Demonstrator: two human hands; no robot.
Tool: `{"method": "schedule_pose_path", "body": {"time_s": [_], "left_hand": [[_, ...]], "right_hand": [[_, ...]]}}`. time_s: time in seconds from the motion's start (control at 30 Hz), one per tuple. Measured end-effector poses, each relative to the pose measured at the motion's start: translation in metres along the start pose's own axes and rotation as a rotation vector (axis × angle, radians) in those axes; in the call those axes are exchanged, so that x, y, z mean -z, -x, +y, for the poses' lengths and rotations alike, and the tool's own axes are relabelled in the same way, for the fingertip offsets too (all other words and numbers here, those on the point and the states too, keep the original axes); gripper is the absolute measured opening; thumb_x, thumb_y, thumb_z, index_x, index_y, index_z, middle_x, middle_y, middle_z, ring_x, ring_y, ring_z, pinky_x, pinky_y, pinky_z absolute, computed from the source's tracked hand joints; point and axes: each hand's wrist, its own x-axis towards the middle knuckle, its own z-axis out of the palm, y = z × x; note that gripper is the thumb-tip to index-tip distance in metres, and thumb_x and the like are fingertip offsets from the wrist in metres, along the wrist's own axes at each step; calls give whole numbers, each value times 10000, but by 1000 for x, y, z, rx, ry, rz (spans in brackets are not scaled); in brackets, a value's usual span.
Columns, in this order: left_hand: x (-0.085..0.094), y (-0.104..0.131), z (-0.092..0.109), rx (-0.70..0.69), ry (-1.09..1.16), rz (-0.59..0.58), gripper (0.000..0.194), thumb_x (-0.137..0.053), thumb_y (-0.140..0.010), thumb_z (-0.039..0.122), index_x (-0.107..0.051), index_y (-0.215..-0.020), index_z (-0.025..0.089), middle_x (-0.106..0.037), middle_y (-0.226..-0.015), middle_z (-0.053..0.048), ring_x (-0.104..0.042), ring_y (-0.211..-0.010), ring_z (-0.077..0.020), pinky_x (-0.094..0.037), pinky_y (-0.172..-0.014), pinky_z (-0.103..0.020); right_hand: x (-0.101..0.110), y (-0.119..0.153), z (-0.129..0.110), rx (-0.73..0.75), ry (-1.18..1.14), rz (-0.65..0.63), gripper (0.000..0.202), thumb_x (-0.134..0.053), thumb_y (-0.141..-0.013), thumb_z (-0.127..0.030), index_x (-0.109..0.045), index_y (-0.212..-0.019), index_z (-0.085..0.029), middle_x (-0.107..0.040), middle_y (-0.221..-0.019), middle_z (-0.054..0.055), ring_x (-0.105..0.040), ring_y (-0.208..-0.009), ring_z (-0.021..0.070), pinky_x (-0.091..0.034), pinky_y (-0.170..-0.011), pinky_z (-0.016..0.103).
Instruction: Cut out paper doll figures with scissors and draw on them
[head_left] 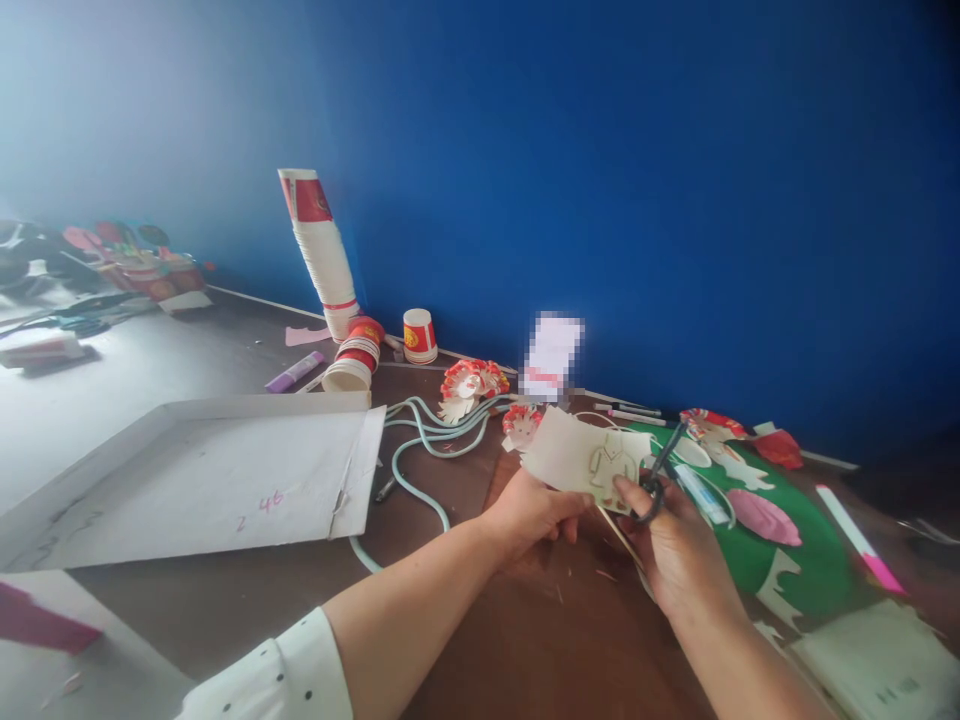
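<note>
Forearms (427,575) slant in from the lower edge and converge above the brown bench (517,640), the left one with a dotted white cuff (289,670). Left hand (536,510), palm turned inward, has its grip clamped on the lower edge of a cream paper sheet (559,448), thumb on top and fingers curled beneath. Right hand (671,550) has its grip closed about dark-handled scissors (658,485), thumb through a loop, its tip against the sheet's right part; I cannot tell whether the blades are parted. That sheet is held up between the two hands, tilted, over the bench.

Against the blue wall (622,200) leans a tall nested stack of paper cups (326,265); a shorter stack (352,360) lies tipped just beside its base, and one upside-down cup (420,335) stands near. At far left, red cups (154,280) hold coloured craft pieces (120,237), blurred. A shallow white box tray (187,475) lies left of the hands.

Pink figures on the tray read "2" and "46". The sheet bears an outlined collared shirt (611,468). The upside-down cup's yellow emblem is too small to read.
</note>
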Motion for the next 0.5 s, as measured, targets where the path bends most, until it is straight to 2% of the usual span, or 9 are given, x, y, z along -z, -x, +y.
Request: {"method": "schedule_pose_path", "body": {"time_s": [0.2,0.5], "left_hand": [[-2,3,4,32,-8,9,235,-668,-708,322,-607,-819,123,-499,-445,44,-419,-373,-67,-255,-386,-190],[-2,4,5,20,14,-2,276,-680,-698,308,-610,-893,126,-524,-493,45,-435,-380,-65,-259,-382,-191]], "right_hand": [[1,1,5,79,51,36,416,-788,-634,-298,-637,-1015,-223,-737,-847,-12,-710,-825,211,-564,-774,318],[1,5,5,90,36,41,452,-806,-644,-318,-609,-1043,-240,-732,-836,-25,-706,-834,203,-553,-812,323]]}}
